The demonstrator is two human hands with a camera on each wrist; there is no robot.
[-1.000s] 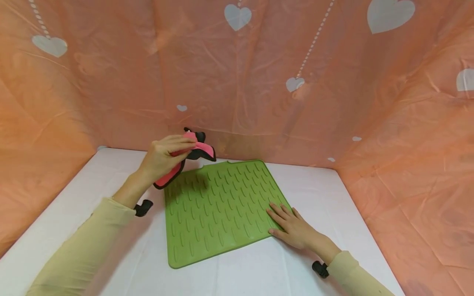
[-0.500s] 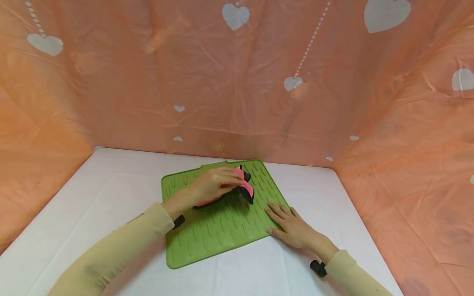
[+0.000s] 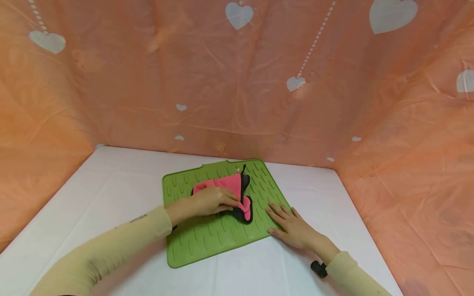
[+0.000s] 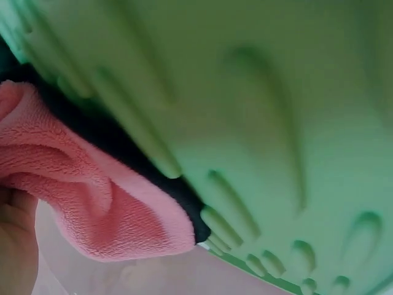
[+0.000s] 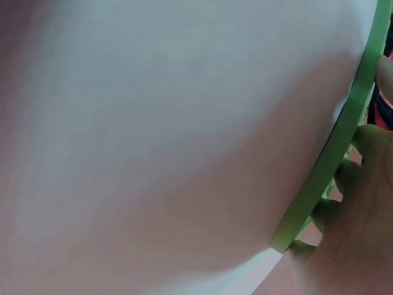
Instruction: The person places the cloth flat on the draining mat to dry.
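On the white table lies a green ribbed mat (image 3: pixel 200 240), set at a slant. My left hand (image 3: pixel 209 201) grips a fluffy pink cloth with black edging (image 3: pixel 222 182) over the middle of the mat. The bunched cloth rests against the ribs, and one corner folds out right of the fingers. In the left wrist view, the pink cloth (image 4: pixel 123 203) spreads from the hand along the green mat (image 4: pixel 264 123). My right hand (image 3: pixel 294 229) lies flat on the mat's lower right corner, fingers spread. The right wrist view shows the fingers (image 5: pixel 368 138) over the mat's rim (image 5: pixel 325 153).
A white cloth covers the table (image 3: pixel 122 181) around the mat. Orange curtains (image 3: pixel 207 86) with white hearts close off the back and both sides. A black wrist camera (image 3: pixel 319 269) sits under the right wrist.
My left hand has carried the cloth rightward from above the mat's upper left edge, then lowered it onto the middle, where it spreads out more. My right hand has stayed in place.
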